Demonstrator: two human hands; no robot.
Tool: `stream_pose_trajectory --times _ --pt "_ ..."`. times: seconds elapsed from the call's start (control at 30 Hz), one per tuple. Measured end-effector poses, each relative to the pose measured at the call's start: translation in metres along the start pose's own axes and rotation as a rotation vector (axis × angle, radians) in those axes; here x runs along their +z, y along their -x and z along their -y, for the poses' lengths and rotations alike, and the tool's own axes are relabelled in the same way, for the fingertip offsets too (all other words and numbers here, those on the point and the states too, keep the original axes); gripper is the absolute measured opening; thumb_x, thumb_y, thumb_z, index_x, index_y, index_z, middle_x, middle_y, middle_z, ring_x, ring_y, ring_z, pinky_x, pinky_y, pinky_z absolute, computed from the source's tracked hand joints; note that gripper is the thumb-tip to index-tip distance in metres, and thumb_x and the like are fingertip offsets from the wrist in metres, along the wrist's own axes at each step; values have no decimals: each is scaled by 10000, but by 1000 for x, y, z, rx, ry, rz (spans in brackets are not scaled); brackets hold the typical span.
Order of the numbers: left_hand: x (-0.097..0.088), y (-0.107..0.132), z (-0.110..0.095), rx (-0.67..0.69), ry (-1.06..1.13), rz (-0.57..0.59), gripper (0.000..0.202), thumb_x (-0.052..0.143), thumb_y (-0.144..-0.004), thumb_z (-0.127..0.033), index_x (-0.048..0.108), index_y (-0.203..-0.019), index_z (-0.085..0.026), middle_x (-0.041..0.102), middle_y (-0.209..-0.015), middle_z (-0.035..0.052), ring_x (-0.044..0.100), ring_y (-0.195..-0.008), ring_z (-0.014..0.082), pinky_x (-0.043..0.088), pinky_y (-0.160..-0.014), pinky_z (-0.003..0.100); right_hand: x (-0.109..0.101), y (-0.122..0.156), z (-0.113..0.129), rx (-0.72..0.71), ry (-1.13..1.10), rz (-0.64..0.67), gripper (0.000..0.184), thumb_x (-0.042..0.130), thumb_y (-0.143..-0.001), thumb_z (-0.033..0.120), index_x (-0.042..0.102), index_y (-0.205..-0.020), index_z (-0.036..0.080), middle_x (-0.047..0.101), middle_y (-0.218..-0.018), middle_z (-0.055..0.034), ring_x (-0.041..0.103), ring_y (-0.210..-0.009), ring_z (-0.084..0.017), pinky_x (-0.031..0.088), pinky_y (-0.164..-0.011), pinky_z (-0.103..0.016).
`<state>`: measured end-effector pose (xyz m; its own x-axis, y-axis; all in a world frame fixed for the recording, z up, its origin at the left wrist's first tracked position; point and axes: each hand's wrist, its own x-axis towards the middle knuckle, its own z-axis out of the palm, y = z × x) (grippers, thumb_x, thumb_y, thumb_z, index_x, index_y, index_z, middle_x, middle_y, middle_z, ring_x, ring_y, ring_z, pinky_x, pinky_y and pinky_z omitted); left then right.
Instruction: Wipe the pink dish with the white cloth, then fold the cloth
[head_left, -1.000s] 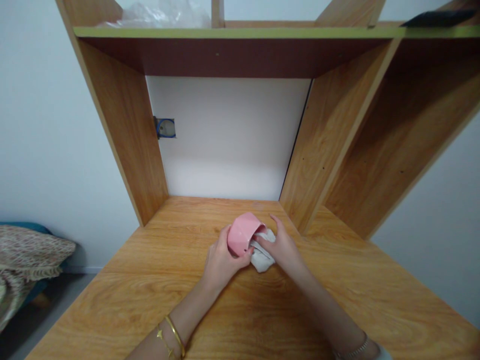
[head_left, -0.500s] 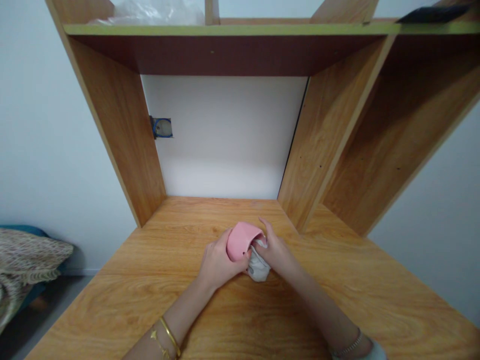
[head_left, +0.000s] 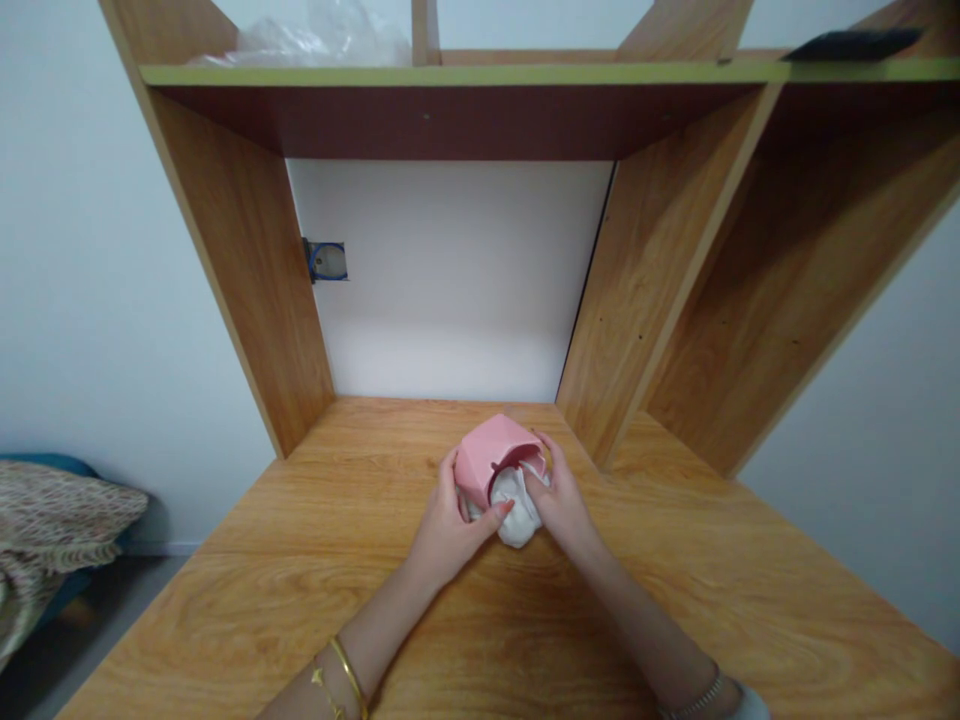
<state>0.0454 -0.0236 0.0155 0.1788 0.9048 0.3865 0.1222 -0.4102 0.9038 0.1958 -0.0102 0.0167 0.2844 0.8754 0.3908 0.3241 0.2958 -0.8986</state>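
Observation:
A pink faceted pot-like container (head_left: 487, 450) is tilted above the desk, its round opening toward me. My left hand (head_left: 450, 520) wraps round its left side, thumb by the rim. A crumpled white cloth (head_left: 515, 510) bulges out of the opening, and a bit of white also shows under the container near my left fingers. My right hand (head_left: 559, 500) is at the right of the opening, its thumb pressed into the cloth and its fingers along the container's far right side. A small dark hole shows near the rim.
The wooden desk (head_left: 300, 580) spreads beneath both hands. Upright panels (head_left: 240, 290) and a shelf (head_left: 480, 75) frame the back, with a clear plastic bag (head_left: 322, 40) and a dark flat object (head_left: 855, 43) on top. A wall socket box (head_left: 328, 261) is open. Woven fabric (head_left: 67, 505) lies at left.
The container has turned so its opening faces me more, and has risen slightly in view. My right fingers have closed in along its right side; the cloth has shifted with it.

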Motion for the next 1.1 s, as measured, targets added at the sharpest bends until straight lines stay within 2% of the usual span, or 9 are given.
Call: stream_pose_trajectory --times 0.13,0.23,0.37,0.47,0.67,0.8,0.9,1.0,1.1 --pt "0 0 -1 -9 -50 -35 620 593 -729 -382 312 -1234 -159 573 -1018 82 587 -828 162 486 -682 259 5 -3 -10 59 -134 73 503 500 -687 295 360 -1155 179 586 -1062 -97 591 -923 -193 478 -793 -332" --pt "-4 0 -2 -10 -187 -84 620 640 -673 -398 366 -1181 -172 600 -934 47 596 -735 147 480 -630 247 7 -4 -15 130 -106 70 552 581 -627 310 366 -1120 187 615 -966 -75 619 -811 -198 498 -731 -341" --pt "-9 1 -11 62 -390 -109 593 658 -626 -414 418 -1123 -196 623 -900 26 599 -704 157 474 -644 268 6 -6 -18 173 -97 92 620 650 -548 305 371 -1086 176 627 -873 -54 624 -731 -191 497 -703 -340" --pt "-10 2 -17 85 -459 -111 576 650 -620 -407 431 -1109 -196 632 -927 31 607 -707 164 475 -651 270 4 -7 -20 160 -85 124 672 663 -540 294 349 -1120 168 631 -880 -57 623 -729 -180 490 -704 -324" --pt "-12 1 -17 75 -541 -113 596 624 -633 -432 446 -1144 -184 640 -987 51 620 -812 207 480 -696 292 -3 -8 -19 83 244 129 725 629 -619 326 310 -1248 161 631 -921 -78 615 -767 -196 461 -682 -315" --pt "-13 1 -16 63 -678 -85 620 609 -634 -465 490 -1176 -188 669 -945 68 630 -804 236 471 -738 325 -10 -5 -5 45 483 172 740 597 -662 370 290 -1298 151 641 -777 -56 610 -691 -211 428 -586 -279" --pt "-13 1 -19 68 -744 -62 610 602 -631 -482 526 -1163 -194 685 -891 68 636 -782 253 472 -724 339 -13 -2 6 23 630 198 675 539 -722 369 292 -1315 163 629 -681 -39 606 -621 -209 387 -538 -254" --pt "-14 1 -22 63 -765 -57 569 587 -647 -471 545 -1149 -206 691 -873 62 639 -773 247 474 -716 328 -14 1 13 -35 757 201 646 521 -741 367 299 -1321 190 622 -642 -34 606 -600 -214 352 -517 -245" --pt "-15 0 -22 65 -775 -58 538 581 -656 -454 558 -1135 -209 692 -870 57 639 -780 240 472 -728 318 -13 3 14 -79 783 233 635 503 -754 343 282 -1329 188 630 -659 -38 611 -614 -215 351 -525 -243"
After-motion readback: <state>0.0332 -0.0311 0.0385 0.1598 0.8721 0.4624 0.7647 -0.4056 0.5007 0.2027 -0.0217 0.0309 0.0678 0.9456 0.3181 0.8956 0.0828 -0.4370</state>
